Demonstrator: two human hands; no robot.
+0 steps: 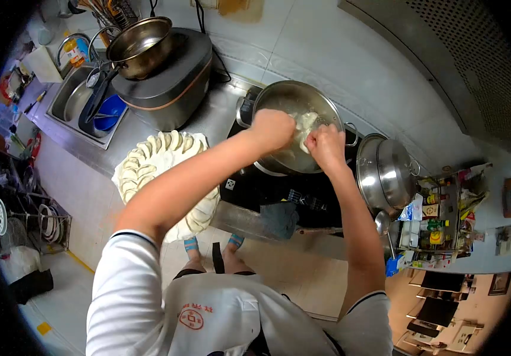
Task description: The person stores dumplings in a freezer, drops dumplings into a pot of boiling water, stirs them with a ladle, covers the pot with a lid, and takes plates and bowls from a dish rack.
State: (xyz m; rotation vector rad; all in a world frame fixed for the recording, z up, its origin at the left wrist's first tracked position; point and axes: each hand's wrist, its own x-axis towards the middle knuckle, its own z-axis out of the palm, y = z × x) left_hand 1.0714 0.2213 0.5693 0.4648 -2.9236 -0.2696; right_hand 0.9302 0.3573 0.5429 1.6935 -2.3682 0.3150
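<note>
A steel pot (280, 95) stands on the black cooktop with cloudy water in it. Pale dumplings (307, 120) show in the pot between my hands. My left hand (273, 129) is closed above the pot's left side; its fingertips are turned away, so what it holds is hidden. Over the right side, my right hand (326, 145) is closed, its fingers pinched against a pale dumpling (304, 144). Left of the pot, rows of raw dumplings (175, 140) lie on a white floured sheet (159, 161), partly covered by my left forearm.
A grey rice cooker (166, 92) with a small saucepan (142, 47) on top stands behind the dumplings. The sink (71, 104) is far left. Steel pans (371, 172) sit right of the cooktop, near a bottle rack (436, 225). A grey cloth (279, 219) hangs at the front edge.
</note>
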